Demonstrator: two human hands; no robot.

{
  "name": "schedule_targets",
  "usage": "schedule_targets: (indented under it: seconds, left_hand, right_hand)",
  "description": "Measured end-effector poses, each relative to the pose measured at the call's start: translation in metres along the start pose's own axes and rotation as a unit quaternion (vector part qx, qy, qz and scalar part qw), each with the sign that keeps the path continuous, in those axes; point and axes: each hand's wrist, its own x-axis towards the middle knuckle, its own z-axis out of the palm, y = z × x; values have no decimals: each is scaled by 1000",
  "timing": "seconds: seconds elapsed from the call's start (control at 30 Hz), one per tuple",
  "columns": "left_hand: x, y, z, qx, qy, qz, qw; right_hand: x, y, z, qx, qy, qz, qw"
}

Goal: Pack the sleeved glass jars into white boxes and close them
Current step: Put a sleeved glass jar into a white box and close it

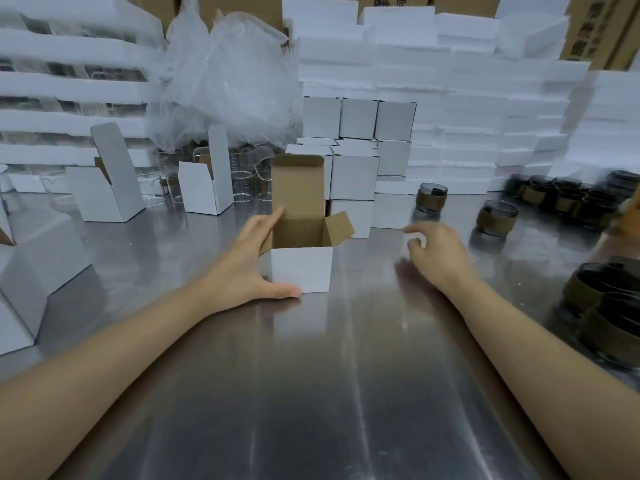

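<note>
Steel table [329,375], foam stacks [467,133] behind. Two open white boxes [104,192] stand left; my left hand [249,268], spread, braces a third, the centre box [301,268], no jar visible inside. My right hand [433,252] hovers loosely curled, holding nothing. Two sleeved jars [431,197] stand apart; cluster [561,199] beyond uncountable. Risk, my judgement: side flap [339,228] folds inward, jar snags; unbraced box tips.

Open white box [300,268] upright, empty.

Place: I am looking at a packing workshop, a stockroom sort of space.
Table: a steel table [346,375] is carrying white boxes [356,168] and sleeved jars [497,216].
Backdrop: foam slabs [450,116] and brown cartons [595,26] are standing stacked behind.
</note>
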Motion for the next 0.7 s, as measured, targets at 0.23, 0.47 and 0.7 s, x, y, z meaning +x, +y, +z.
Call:
schedule_targets:
  seconds: [0.23,0.47,0.7]
  left_hand:
    - [1,-1,0,-4,-15,-13,1000]
    - [5,-6,0,-1,-8,8,1000]
    - [10,-6,3,30,8,25,999]
  right_hand:
    - [38,59,-19,-111,139,65,982]
    - [77,92,-15,-107,138,153,973]
    - [85,93,-9,-83,116,187,972]
